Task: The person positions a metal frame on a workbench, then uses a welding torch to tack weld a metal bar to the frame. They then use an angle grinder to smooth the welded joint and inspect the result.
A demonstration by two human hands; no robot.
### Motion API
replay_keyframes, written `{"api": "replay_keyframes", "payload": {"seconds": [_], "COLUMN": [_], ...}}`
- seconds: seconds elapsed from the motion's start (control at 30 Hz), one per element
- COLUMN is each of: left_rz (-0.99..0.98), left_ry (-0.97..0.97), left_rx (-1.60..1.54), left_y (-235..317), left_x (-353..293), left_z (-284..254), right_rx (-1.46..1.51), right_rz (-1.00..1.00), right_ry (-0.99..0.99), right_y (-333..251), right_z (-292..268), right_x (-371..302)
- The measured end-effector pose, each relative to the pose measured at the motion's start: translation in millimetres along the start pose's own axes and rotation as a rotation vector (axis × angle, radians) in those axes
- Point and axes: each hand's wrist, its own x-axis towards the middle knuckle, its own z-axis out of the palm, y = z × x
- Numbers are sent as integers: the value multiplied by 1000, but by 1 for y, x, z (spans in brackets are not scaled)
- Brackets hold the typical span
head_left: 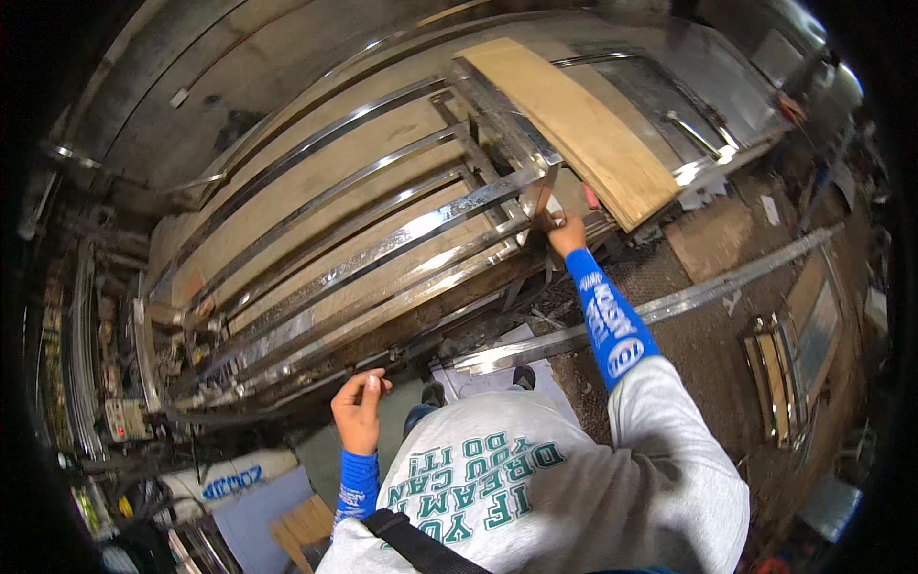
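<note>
A long frame of shiny square metal tubes lies across the workbench in front of me. At its right end, my right hand has its fingers closed by the corner of the end tube. A small pale piece shows at those fingertips, but I cannot make out what they hold. My left hand hovers off the near side of the frame, touching nothing, its fingers curled in with nothing visible in them. Blue sleeves cover both forearms.
A wooden board rests at the frame's right end. A long metal bar lies over the littered floor on the right, near a small slatted metal piece. A white sack and wood offcuts are at lower left.
</note>
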Motion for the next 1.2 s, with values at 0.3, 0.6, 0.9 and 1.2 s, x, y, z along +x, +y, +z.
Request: {"api": "replay_keyframes", "payload": {"seconds": [0.3,0.6,0.9,1.2], "left_rz": [-168,-289,-7,-176], "left_ry": [3,-123,-718,-877], "left_rx": [445,38,-186,-342], "left_y": [17,14,30,84], "left_x": [-120,-98,21,83], "left_z": [44,86,263,304], "right_rx": [-616,269,338,913], "right_rz": [-56,264,56,-3], "right_ry": [-403,-330,-99,-352], "right_y": [61,2,-103,-93], "right_z": [67,-35,-166,-221], "right_x": [75,0,-161,-187]}}
